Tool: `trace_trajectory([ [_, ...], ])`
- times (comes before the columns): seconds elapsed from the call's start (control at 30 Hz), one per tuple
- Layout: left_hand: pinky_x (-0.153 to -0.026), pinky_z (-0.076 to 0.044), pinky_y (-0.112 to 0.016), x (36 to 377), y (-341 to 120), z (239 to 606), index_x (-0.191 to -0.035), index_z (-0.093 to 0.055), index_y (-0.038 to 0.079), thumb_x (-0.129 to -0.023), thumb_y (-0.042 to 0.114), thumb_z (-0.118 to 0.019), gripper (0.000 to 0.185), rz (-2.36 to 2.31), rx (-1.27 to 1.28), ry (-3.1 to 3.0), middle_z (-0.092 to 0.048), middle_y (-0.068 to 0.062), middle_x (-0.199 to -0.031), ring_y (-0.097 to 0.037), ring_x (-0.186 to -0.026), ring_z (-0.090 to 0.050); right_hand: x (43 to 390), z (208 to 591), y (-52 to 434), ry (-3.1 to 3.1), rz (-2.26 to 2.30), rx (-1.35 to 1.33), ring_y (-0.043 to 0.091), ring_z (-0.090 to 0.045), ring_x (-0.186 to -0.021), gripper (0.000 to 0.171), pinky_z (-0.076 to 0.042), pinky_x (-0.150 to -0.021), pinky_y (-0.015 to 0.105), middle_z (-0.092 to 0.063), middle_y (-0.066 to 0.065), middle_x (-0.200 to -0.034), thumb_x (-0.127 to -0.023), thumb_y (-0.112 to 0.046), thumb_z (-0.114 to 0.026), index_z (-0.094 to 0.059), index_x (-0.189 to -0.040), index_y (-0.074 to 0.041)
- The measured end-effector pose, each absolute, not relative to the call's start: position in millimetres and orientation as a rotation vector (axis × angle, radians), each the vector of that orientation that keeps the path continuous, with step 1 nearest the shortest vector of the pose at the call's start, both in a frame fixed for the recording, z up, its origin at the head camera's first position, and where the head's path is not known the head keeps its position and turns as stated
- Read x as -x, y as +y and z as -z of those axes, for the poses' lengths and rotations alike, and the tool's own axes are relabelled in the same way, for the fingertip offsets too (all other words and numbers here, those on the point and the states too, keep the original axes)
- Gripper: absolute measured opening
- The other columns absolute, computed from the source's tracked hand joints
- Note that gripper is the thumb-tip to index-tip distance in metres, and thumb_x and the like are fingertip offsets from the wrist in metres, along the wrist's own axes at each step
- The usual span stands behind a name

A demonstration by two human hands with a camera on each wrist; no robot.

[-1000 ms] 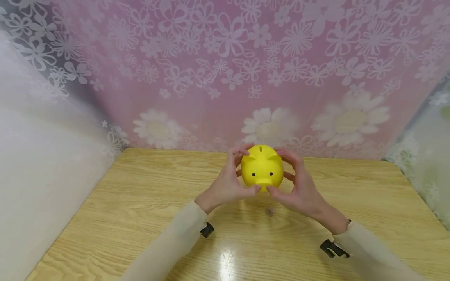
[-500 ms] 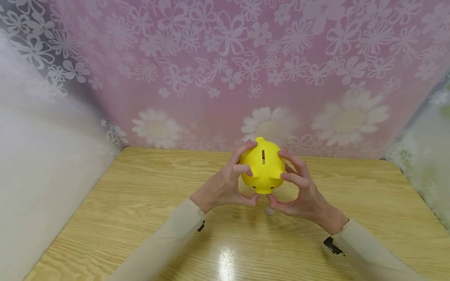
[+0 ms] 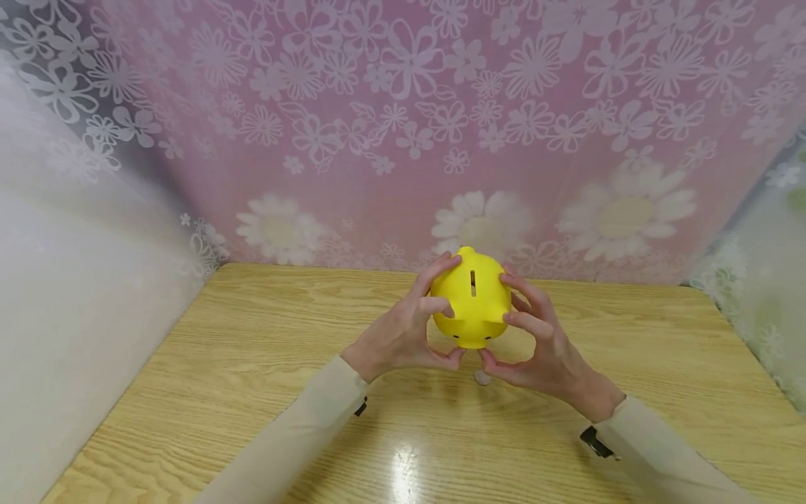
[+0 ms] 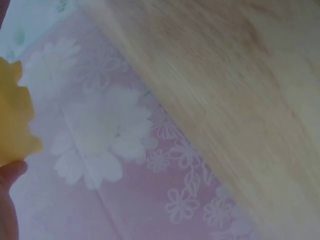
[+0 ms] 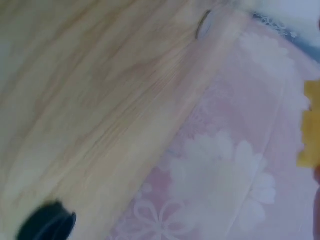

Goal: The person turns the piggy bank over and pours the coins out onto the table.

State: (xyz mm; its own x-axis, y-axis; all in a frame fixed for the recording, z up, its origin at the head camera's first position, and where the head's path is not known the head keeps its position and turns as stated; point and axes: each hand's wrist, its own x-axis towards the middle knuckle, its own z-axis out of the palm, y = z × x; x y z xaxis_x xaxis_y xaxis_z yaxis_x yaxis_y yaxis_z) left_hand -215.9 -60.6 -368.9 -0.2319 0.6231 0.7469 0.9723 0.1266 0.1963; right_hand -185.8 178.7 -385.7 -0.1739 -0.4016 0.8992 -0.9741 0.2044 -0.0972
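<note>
Got the yellow piggy bank (image 3: 471,299) held up just above the table (image 3: 252,364), left hand (image 3: 403,332) and right hand (image 3: 541,343) both curled around its sides, so neither is nearer. It's tipped snout-down toward me, slot facing up and running front to back, with a coin (image 3: 482,378) lying right underneath.

Bright even light, glare on table (image 3: 403,469), wrist views blurred, perhaps motion

A light wooden table (image 3: 252,364) with clear grain fills the view, glare on its near middle. One small pale coin (image 3: 483,378) lies flat on it, near the centre.
</note>
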Motion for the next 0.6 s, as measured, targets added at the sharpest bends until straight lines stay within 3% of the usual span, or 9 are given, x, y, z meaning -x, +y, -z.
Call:
trace_trajectory([
  [0.07, -0.115, -0.046, -0.044, 213.5, -61.2, 369.8, -0.125, -0.03, 0.012, -0.07, 0.014, -0.088, 0.08, 1.084, 1.485, -2.046, -0.027, -0.025, -0.161, -0.041, -0.148, -0.038, 183.4, 383.3, 179.0, -1.805, -1.009, -1.226, 0.036, -0.045, -0.143, 0.063, -0.046, -0.114, 0.027, -0.043, 0.035, -0.145, -0.091, -0.033, -0.074, -0.045, -0.129, 0.009],
  [0.13, -0.107, -0.053, -0.043, 210.4, -61.5, 370.3, -0.134, -0.031, 0.013, -0.075, 0.015, -0.086, 0.081, 1.308, 1.371, -2.219, -0.031, -0.015, -0.162, -0.036, -0.146, -0.043, 179.3, 379.4, 178.8, -1.981, -1.132, -1.095, 0.033, -0.053, -0.133, 0.069, -0.052, -0.104, 0.022, -0.047, 0.029, -0.146, -0.088, -0.027, -0.079, -0.045, -0.137, 0.007],
  [0.23, -0.093, -0.06, -0.041, 207.1, -59.4, 370.0, -0.145, -0.032, 0.023, -0.086, 0.023, -0.081, 0.078, 1.664, 1.087, -2.46, -0.044, -0.007, -0.156, -0.033, -0.135, -0.055, 173.5, 371.6, 178.0, -2.321, -1.359, -0.818, 0.034, -0.06, -0.121, 0.073, -0.058, -0.09, 0.027, -0.049, 0.02, -0.147, -0.09, -0.021, -0.078, -0.041, -0.151, -0.012],
  [0.33, -0.077, -0.064, -0.047, 207.1, -55.0, 369.2, -0.146, -0.033, 0.032, -0.096, 0.034, -0.072, 0.063, 1.925, 0.813, -2.625, -0.057, -0.014, -0.141, -0.034, -0.115, -0.068, 172.1, 362.9, 176.1, -2.624, -1.585, -0.53, 0.035, -0.063, -0.113, 0.067, -0.062, -0.082, 0.039, -0.049, 0.02, -0.146, -0.099, -0.027, -0.068, -0.034, -0.157, -0.025],
  [0.47, -0.065, -0.062, -0.057, 208.7, -50.7, 370.7, -0.144, -0.037, 0.033, -0.1, 0.054, -0.06, 0.054, 2.083, 0.54, -2.801, -0.067, -0.017, -0.122, -0.03, -0.088, -0.074, 175.2, 355.4, 175.5, -2.83, -1.899, -0.262, 0.032, -0.069, -0.103, 0.071, -0.064, -0.078, 0.048, -0.049, 0.029, -0.143, -0.104, -0.048, -0.054, -0.024, -0.161, -0.02],
  [0.6, -0.063, -0.062, -0.055, 209.0, -49.6, 374.0, -0.143, -0.041, 0.03, -0.097, 0.065, -0.055, 0.06, 2.106, 0.427, -2.909, -0.069, -0.013, -0.114, -0.027, -0.081, -0.073, 178.0, 357.0, 176.7, -2.899, -2.076, -0.111, 0.027, -0.072, -0.096, 0.078, -0.064, -0.079, 0.048, -0.05, 0.027, -0.145, -0.103, -0.056, -0.052, -0.019, -0.162, -0.017],
])
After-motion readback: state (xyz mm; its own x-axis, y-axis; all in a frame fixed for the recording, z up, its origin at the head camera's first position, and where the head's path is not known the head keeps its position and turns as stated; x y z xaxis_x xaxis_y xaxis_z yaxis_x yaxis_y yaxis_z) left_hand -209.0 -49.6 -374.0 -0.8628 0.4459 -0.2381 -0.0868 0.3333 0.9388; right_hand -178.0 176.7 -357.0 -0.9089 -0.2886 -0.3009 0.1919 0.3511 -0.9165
